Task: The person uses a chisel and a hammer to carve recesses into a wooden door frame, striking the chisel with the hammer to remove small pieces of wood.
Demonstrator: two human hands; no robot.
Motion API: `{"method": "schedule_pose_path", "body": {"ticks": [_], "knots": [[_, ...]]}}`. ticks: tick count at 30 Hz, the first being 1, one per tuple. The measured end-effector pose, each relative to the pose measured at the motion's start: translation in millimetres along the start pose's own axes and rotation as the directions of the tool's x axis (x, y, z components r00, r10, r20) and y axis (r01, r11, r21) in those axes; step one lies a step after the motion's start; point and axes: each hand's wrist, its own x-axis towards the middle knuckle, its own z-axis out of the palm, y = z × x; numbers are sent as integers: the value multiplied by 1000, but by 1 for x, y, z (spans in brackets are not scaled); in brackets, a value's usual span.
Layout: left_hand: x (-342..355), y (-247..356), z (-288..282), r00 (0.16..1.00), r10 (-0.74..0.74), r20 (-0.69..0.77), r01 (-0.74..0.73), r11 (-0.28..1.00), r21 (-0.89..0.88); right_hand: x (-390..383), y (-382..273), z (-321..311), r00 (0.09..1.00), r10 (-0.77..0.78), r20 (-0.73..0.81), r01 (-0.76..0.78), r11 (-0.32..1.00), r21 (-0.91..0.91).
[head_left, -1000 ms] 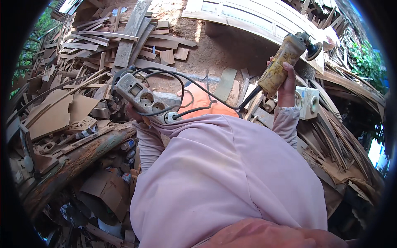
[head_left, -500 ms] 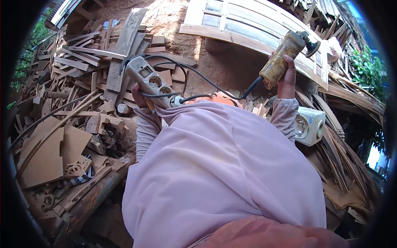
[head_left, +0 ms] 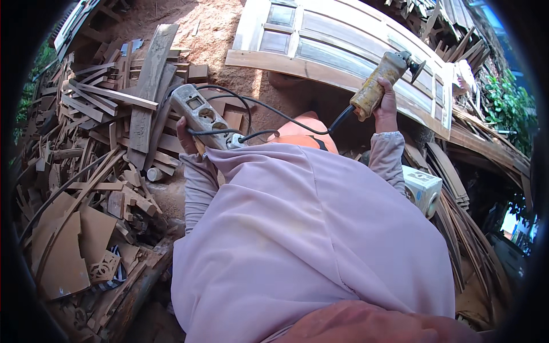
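Note:
My left hand (head_left: 186, 136) is closed around a dusty power strip (head_left: 201, 112) with several sockets, held tilted in front of my chest. A plug (head_left: 233, 140) sits in its lowest visible socket. My right hand (head_left: 387, 110) grips the body of a worn yellow angle grinder (head_left: 377, 83), raised at the right, with its disc end (head_left: 418, 70) pointing up and away. The dark cord (head_left: 286, 116) leaves the grinder's lower end and loops across to the power strip. Part of my left palm is hidden behind the strip.
A panelled wooden door (head_left: 337, 43) lies raised beyond the grinder. Scrap wood (head_left: 108, 103) is heaped at the left, with broken boards (head_left: 63, 240) nearer. An orange object (head_left: 306, 132) is ahead of my lap. A white box-shaped object (head_left: 423, 186) stands by my right forearm.
My right hand and the grinder have shifted slightly left and down. The view has turned a little, showing more of the orange object. Both hands keep their holds.

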Motion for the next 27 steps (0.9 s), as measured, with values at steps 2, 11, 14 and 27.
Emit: {"method": "schedule_pose_path", "body": {"ticks": [2, 11, 14, 27], "knots": [[40, -36, -6, 999, -21, -30, 19, 997, -69, 47, -4, -17, 999, -37, -30, 36, 999, -19], [152, -282, 69, 891, -454, 4, 437, 856, -275, 281, -17, -166, 974, -28, -226, -54, 936, -347], [161, -331, 77, 807, -579, -113, 539, 802, -258, 334, 0, -203, 961, 23, -275, -144, 891, -430], [198, -455, 22, 833, -402, -381, 444, 896, 23, 461, 78, -314, 799, -176, -576, -282, 736, -616]]}}
